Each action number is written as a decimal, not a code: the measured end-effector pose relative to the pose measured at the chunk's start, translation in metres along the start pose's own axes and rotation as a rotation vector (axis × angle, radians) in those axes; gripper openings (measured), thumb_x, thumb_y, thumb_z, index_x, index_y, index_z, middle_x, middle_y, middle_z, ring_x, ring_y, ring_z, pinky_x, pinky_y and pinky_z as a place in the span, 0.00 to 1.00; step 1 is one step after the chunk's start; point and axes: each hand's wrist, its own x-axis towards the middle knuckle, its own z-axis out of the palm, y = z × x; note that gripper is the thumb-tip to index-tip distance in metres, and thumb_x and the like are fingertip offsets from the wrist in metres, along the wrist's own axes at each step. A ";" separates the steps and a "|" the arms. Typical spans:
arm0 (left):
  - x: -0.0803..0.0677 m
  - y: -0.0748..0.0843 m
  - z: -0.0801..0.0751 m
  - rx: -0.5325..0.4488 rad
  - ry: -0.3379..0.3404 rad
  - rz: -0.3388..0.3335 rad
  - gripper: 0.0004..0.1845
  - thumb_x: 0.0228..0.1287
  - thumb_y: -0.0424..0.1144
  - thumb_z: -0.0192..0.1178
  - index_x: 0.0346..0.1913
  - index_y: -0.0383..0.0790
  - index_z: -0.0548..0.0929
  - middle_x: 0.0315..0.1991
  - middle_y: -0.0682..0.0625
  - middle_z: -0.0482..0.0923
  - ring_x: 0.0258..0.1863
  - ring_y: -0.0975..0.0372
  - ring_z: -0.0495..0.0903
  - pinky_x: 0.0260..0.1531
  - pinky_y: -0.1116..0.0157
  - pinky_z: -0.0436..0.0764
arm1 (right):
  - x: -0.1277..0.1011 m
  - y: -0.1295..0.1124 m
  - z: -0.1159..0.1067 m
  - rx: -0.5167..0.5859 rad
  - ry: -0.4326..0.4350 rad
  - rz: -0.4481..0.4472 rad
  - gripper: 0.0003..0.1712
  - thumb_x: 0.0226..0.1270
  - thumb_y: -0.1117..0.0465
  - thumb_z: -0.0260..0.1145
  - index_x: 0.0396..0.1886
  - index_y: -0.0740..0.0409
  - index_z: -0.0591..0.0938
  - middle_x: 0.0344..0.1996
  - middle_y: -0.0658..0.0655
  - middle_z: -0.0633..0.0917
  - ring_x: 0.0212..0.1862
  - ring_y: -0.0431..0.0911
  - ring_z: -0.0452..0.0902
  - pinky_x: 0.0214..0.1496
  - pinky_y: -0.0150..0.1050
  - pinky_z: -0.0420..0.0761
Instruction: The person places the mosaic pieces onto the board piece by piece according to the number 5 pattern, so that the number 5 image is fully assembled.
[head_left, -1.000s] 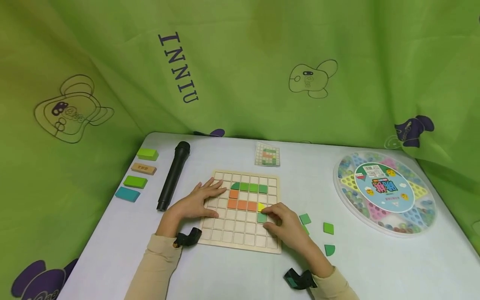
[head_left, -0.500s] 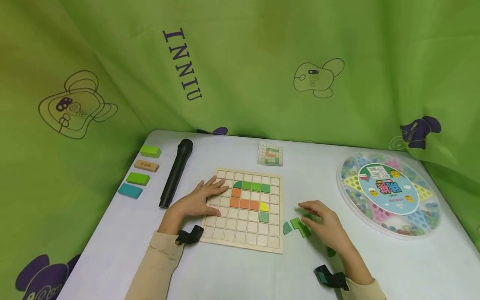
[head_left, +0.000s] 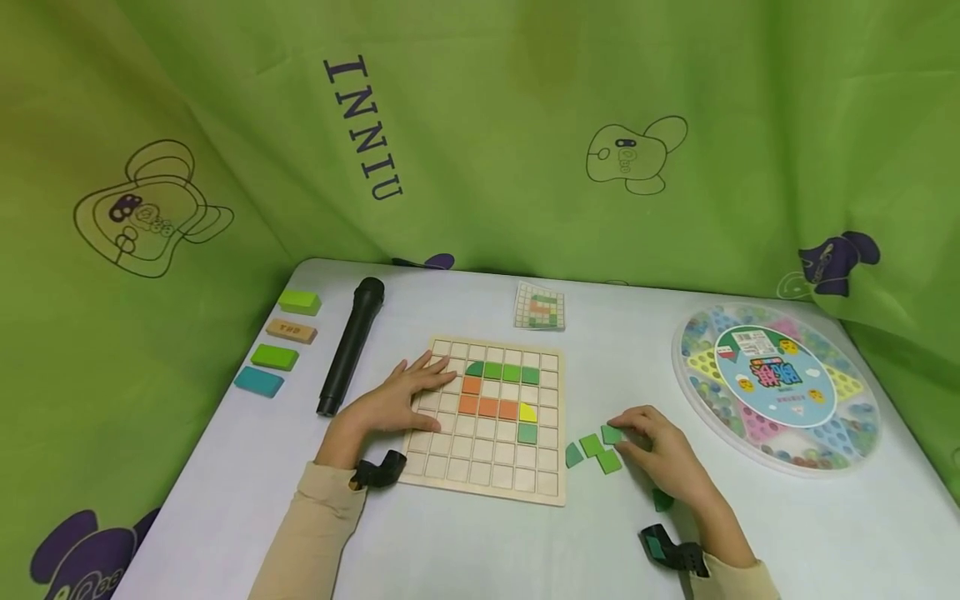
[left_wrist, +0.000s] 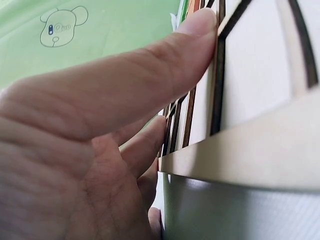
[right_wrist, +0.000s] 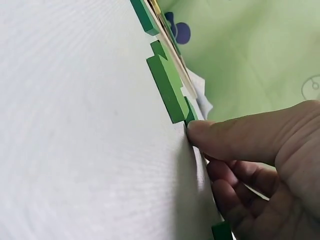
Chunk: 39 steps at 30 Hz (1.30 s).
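My left hand (head_left: 393,400) lies with fingers spread on the left edge of a wooden grid board (head_left: 480,479). In the left wrist view, the thumb (left_wrist: 150,70) rests along the board's border. Set in the grid are green tiles (head_left: 512,373) in a row, orange tiles (head_left: 487,407), a yellow tile (head_left: 527,412) and a green tile (head_left: 527,433) below it. Right of the board, my right hand (head_left: 663,454) pinches a dark green square tile (head_left: 611,434) between thumb and fingers. Beside it lie two lighter green squares (head_left: 591,445) and a rounded green tile (head_left: 573,454).
Another dark green tile (head_left: 662,500) lies partly hidden under the right hand. A pattern card (head_left: 540,307) is behind the board. Left are a black microphone (head_left: 351,346) and several coloured blocks (head_left: 274,357). A round marble game box (head_left: 776,390) stands at the right.
My right hand has left the green tile on the board and moved right to the loose tiles, now pinching one. Several loose tiles sit closer together. The left hand stays on the board.
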 end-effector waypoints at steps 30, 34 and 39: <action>-0.002 0.001 0.001 0.006 -0.006 0.011 0.45 0.52 0.51 0.69 0.71 0.42 0.62 0.76 0.46 0.47 0.76 0.48 0.36 0.71 0.43 0.34 | 0.002 -0.082 0.068 0.194 0.015 -0.113 0.17 0.49 0.65 0.75 0.41 0.52 0.85 0.37 0.44 0.82 0.36 0.39 0.74 0.34 0.29 0.76; -0.002 0.001 0.000 -0.002 -0.002 0.012 0.45 0.51 0.51 0.69 0.71 0.42 0.62 0.76 0.46 0.48 0.76 0.48 0.36 0.71 0.43 0.34 | 0.002 -0.085 0.073 0.134 0.023 -0.082 0.16 0.49 0.64 0.76 0.40 0.50 0.86 0.38 0.41 0.79 0.41 0.37 0.75 0.39 0.30 0.76; -0.002 0.000 0.000 -0.010 0.003 0.008 0.45 0.51 0.51 0.69 0.71 0.42 0.63 0.76 0.47 0.47 0.76 0.49 0.36 0.71 0.44 0.33 | 0.002 -0.088 0.073 0.110 0.006 -0.087 0.15 0.50 0.62 0.75 0.40 0.50 0.86 0.38 0.41 0.78 0.43 0.38 0.74 0.41 0.31 0.75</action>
